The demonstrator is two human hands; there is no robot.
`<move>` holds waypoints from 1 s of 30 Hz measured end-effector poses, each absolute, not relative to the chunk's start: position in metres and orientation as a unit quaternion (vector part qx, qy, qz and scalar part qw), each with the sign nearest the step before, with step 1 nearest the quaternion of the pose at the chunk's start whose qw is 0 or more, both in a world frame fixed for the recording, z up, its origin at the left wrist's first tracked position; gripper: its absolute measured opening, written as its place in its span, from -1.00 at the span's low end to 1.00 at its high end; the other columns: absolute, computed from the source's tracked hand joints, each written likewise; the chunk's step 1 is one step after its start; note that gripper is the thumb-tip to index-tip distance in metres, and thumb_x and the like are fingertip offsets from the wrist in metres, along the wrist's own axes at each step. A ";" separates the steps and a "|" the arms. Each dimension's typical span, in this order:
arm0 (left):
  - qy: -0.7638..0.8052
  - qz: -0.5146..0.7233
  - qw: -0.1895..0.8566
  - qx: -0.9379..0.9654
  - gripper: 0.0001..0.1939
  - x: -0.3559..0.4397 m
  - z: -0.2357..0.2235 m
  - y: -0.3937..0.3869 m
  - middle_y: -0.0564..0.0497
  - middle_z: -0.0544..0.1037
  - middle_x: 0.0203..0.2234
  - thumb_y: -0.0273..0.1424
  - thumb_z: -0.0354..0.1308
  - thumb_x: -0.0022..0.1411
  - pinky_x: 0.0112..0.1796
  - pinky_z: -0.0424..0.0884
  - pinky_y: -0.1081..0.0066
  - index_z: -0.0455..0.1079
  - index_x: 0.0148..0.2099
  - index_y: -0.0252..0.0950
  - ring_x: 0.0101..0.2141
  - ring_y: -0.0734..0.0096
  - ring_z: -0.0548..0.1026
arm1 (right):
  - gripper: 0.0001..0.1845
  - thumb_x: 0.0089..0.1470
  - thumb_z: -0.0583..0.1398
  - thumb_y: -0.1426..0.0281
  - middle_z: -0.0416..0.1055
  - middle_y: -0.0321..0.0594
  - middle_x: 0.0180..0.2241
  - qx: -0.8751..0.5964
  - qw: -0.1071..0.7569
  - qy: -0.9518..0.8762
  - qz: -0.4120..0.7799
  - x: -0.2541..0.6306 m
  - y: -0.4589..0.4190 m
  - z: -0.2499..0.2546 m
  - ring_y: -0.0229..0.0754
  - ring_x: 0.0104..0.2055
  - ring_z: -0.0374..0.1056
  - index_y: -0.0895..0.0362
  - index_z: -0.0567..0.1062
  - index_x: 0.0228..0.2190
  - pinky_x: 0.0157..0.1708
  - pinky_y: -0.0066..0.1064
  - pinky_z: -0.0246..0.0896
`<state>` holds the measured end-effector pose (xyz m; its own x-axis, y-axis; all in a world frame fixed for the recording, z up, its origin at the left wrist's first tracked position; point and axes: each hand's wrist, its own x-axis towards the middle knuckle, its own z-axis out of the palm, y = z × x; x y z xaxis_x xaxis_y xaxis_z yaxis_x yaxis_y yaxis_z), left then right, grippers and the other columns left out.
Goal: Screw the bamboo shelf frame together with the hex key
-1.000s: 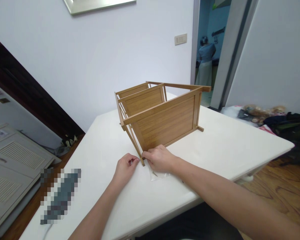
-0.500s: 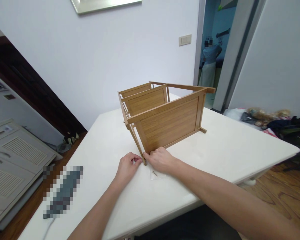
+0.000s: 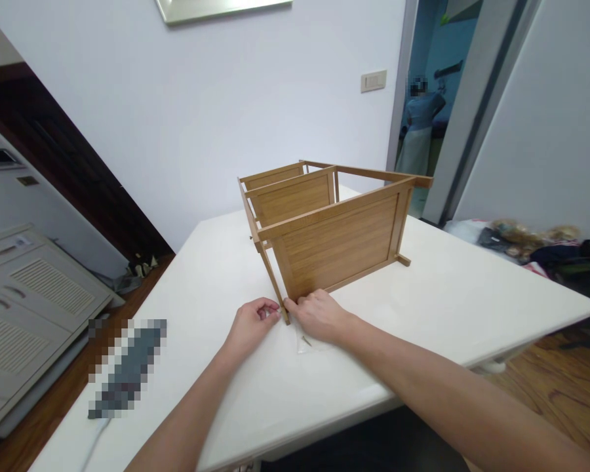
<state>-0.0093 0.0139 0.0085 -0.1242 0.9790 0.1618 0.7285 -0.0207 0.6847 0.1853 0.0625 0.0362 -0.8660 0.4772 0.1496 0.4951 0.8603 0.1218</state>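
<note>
A plain white wall (image 3: 265, 98) fills the back; before it stretches a smooth white table (image 3: 216, 275) with straight edges; at the far left stands a pale cabinet (image 3: 34, 314) with louvred doors, and through the doorway at the right a person in a blue top and pale lower garment (image 3: 417, 124) is seen from behind; on the table, near its middle, lies a brown wooden shelf rack (image 3: 344, 236), tipped on its side, its panels on edge and one corner pointing toward the hands; left of the hands, well apart, lies a dark flat object (image 3: 130, 367), blurred by large pixels, with a pale cable (image 3: 96, 442) at its near end; the right hand (image 3: 322, 316) is clamped on the rack's near lower corner, fingers curled; the left hand (image 3: 252, 324) is just across the leg's end, thumb and fingertips drawn close, though I cannot tell whether they pinch anything; beneath and beside the right hand lies a small clear plastic bag (image 3: 302, 349), a thin, brownish screw-like piece (image 3: 307, 341) showing at it.
</note>
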 end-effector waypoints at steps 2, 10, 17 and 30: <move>0.676 0.329 0.188 0.633 -0.78 -0.011 0.010 0.013 0.06 0.53 -0.52 -0.27 0.12 0.15 -0.41 0.30 0.42 0.53 -0.26 -0.26 -0.48 0.39 0.42 | -0.76 0.22 -0.01 0.53 0.57 -0.01 -0.33 -0.255 0.056 -0.962 -0.077 0.185 0.062 0.037 -0.09 -0.31 0.52 0.21 0.36 -0.11 -0.41 -0.42 0.15; 0.663 0.302 0.112 0.676 -0.83 -0.005 0.008 0.011 0.03 0.51 -0.45 -0.38 0.09 0.17 -0.32 0.32 0.38 0.51 -0.38 -0.22 -0.42 0.38 0.42 | -0.76 0.23 -0.01 0.53 0.57 -0.01 -0.33 -0.254 0.057 -0.963 -0.071 0.186 0.062 0.036 -0.09 -0.30 0.51 0.22 0.37 -0.12 -0.40 -0.41 0.15; 0.683 0.317 0.128 0.645 -0.87 -0.001 0.008 0.014 0.06 0.51 -0.51 -0.43 0.12 0.11 -0.39 0.31 0.42 0.50 -0.39 -0.24 -0.48 0.41 0.41 | -0.77 0.23 -0.01 0.52 0.56 0.01 -0.33 -0.255 0.055 -0.963 -0.072 0.185 0.062 0.037 -0.08 -0.32 0.51 0.22 0.37 -0.13 -0.40 -0.40 0.13; 0.638 0.293 0.086 0.707 -0.82 -0.005 0.006 0.008 0.01 0.53 -0.38 -0.44 0.06 0.21 -0.24 0.36 0.35 0.50 -0.31 -0.24 -0.34 0.34 0.48 | -0.76 0.25 -0.04 0.52 0.56 0.03 -0.31 -0.252 0.051 -0.963 -0.075 0.185 0.062 0.036 -0.10 -0.32 0.50 0.23 0.35 -0.11 -0.39 -0.40 0.14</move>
